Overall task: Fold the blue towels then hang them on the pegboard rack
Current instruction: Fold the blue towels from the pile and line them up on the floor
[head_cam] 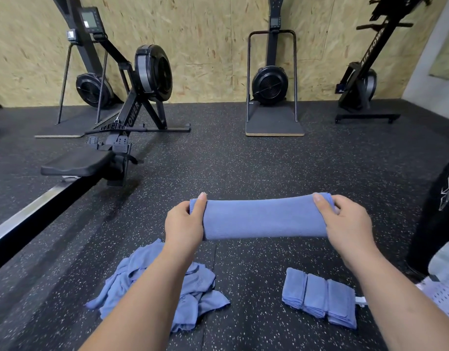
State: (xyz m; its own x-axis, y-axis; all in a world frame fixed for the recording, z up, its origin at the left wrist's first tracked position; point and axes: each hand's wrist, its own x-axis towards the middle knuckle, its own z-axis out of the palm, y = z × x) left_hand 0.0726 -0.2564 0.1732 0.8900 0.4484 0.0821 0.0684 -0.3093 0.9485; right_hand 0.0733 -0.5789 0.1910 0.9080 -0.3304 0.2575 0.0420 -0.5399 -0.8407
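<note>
Loose towel pile [198,287] lay on the floor [243,160] beneath the left forearm. Three folded towels [317,297] sat in a touching row to the right. Rowing machine [132,110] stood far left. Held towel [264,219], folded into a band, was stretched between left hand [185,224] and right hand [347,221], each pinching one end.
</note>
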